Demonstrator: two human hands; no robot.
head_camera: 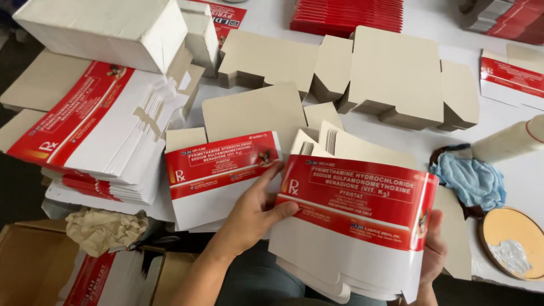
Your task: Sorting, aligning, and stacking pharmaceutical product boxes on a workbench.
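Head view. The left hand (252, 212) pinched the left edge of a bowed sheaf of flat red-and-white carton blanks (354, 226), thumb on the printed face. The right hand (433, 252) cupped the right edge from behind, fingers hidden. The sheaf stood over the lap, just before the white table (527, 170). A second flat stack (218, 175) lay beside it. Squaring the sheaf appeared in hand; the next move would call for a firm two-sided grip.
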